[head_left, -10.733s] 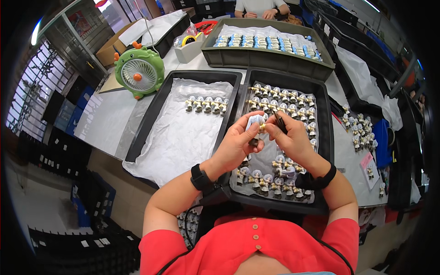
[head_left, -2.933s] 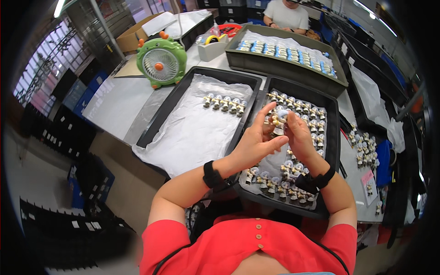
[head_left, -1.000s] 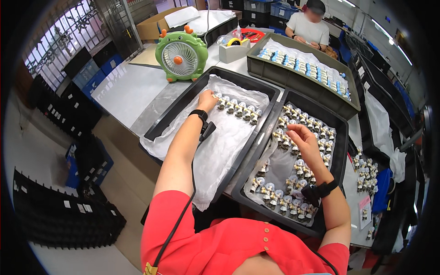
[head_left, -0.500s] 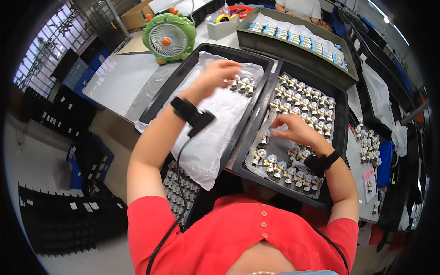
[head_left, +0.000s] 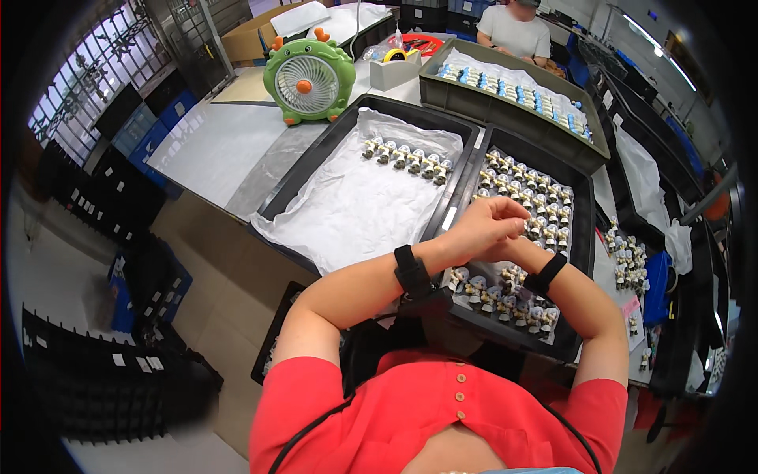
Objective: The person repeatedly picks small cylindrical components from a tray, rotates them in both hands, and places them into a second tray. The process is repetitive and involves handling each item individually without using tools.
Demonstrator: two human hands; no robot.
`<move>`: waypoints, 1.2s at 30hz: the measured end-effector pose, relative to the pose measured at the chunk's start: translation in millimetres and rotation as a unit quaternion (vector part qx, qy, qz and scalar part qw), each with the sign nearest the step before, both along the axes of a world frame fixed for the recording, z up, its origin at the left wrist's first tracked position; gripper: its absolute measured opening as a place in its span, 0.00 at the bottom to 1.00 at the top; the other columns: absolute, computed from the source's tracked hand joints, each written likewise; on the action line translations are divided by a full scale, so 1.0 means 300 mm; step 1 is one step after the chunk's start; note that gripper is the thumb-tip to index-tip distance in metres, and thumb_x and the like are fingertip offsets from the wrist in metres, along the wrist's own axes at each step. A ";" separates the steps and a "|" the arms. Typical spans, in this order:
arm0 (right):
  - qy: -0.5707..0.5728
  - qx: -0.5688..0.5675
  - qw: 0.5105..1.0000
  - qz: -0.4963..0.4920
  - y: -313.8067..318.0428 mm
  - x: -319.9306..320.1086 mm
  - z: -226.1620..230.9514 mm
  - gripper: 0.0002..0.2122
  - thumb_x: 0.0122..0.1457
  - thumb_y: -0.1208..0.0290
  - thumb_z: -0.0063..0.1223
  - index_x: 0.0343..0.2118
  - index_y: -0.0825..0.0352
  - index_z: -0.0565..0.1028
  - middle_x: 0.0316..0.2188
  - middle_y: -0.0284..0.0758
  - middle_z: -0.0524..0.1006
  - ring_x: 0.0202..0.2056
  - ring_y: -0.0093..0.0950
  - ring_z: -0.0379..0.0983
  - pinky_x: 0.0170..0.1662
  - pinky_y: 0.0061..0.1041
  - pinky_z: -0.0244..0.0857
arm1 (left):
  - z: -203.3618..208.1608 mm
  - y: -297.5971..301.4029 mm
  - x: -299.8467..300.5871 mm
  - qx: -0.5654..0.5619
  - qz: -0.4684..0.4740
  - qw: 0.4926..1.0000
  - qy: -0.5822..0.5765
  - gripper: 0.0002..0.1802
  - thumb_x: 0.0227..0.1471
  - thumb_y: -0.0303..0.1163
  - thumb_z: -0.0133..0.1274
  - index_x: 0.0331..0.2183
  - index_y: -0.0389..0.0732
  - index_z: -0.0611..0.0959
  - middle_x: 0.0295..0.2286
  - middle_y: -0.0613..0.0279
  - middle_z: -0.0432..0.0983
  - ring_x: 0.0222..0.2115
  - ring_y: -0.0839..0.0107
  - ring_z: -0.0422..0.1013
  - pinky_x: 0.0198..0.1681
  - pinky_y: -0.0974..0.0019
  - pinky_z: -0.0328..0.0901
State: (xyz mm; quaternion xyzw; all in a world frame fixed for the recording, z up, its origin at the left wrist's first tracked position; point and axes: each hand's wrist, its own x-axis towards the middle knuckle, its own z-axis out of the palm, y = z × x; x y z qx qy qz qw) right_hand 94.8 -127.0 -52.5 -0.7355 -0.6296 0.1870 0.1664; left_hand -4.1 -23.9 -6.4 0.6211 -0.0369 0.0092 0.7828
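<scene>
Six small figurines (head_left: 413,161) are resting in a slanting row toward the far end of the left tray (head_left: 426,113); more figurines (head_left: 505,306) are filling much of the right tray (head_left: 585,245). I am watching the left hand (head_left: 480,231) hovering over the right tray, its fingers bending, and mostly hiding the right hand (head_left: 512,251). I cannot tell whether either hand's fingers are gripping a figurine. With the wrists crowding together, I am judging that the boxy wrist device (head_left: 426,302) could be knocking the near row over, and that wrinkles in the white liner (head_left: 347,209) could be tipping pieces. The figurines are looking smooth, hard and round-headed; the liner is crinkling inside stiff black walls. Farther out, an olive bin (head_left: 489,112) is holding blue-and-white pieces (head_left: 521,96), and a rounded green fan (head_left: 308,85) is standing on the pale surface (head_left: 213,150).
</scene>
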 end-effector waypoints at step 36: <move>0.119 0.344 0.924 -0.117 -0.081 0.026 0.186 0.32 0.37 0.72 0.65 0.50 0.62 0.65 0.35 0.35 0.67 0.36 0.30 0.66 0.42 0.28 0.63 | -0.011 0.031 0.021 -0.003 0.155 0.981 -0.119 0.25 0.49 0.17 0.49 0.51 0.35 0.66 0.43 0.60 0.65 0.45 0.73 0.64 0.47 0.70 0.63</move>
